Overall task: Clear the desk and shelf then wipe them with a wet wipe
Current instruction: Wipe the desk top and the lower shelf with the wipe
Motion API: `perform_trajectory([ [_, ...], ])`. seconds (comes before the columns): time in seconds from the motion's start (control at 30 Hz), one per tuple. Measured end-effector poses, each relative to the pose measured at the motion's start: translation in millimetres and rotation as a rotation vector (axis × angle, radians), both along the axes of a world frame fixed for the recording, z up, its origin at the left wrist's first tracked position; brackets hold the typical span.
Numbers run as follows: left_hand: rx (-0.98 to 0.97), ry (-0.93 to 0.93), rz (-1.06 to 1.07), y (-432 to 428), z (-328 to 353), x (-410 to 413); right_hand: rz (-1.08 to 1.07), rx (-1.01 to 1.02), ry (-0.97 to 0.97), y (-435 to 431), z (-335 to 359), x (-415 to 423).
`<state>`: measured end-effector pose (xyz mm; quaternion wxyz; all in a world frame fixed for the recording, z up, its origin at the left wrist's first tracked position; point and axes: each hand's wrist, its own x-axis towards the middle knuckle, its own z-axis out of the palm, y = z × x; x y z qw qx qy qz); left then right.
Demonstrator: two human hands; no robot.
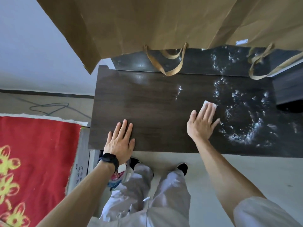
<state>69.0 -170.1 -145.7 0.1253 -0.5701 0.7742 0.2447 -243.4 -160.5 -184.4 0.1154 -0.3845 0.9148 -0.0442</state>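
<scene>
The dark wood desk (147, 104) fills the middle of the head view. My right hand (200, 122) lies flat with straight fingers on a white wet wipe (207, 104), pressing it onto the desk top right of centre. Only the wipe's far edge shows past my fingertips. Wet foamy streaks (242, 122) glisten on the right part of the desk. My left hand (120, 141), with a black watch on the wrist, rests flat on the desk near its front edge. Behind the desk runs a darker raised shelf (205, 63), also with wet marks.
Two brown paper bags (139, 25) hang above the shelf, their handles (165, 63) dangling over its back edge. A red cloth with yellow patterns (32, 161) lies at the left. A cable (49, 107) lies on the floor. My legs and black shoes stand at the desk's front.
</scene>
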Motion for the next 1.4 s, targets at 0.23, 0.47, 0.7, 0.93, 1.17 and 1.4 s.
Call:
perform_trajectory([
  [0.23, -0.025, -0.034, 0.052, -2.9, 4.9, -14.7, 0.891, -0.094, -0.052, -25.2, -2.1, 106.2],
  [0.47, -0.038, -0.071, 0.122, -12.9, 7.3, -36.6, -0.008, -0.081, -0.01, -61.8, -4.6, -29.3],
  [0.7, -0.013, -0.092, 0.299, -10.3, 1.1, -62.7, 0.904, -0.135, -0.047, -93.5, -5.1, 52.9],
  [0.93, -0.012, -0.109, 0.37, -13.4, 6.9, -73.3, 0.108, -0.103, -0.039, -98.0, -0.2, -49.1],
  [1.17, -0.114, -0.195, 0.255, -13.8, 3.7, -66.4, 0.976, -0.089, -0.112, -122.6, -4.4, 74.1],
  [1.4, -0.111, -0.188, 0.098, -34.1, 17.0, -54.7, 0.342, -0.054, -0.036, -111.4, -0.2, -38.9],
])
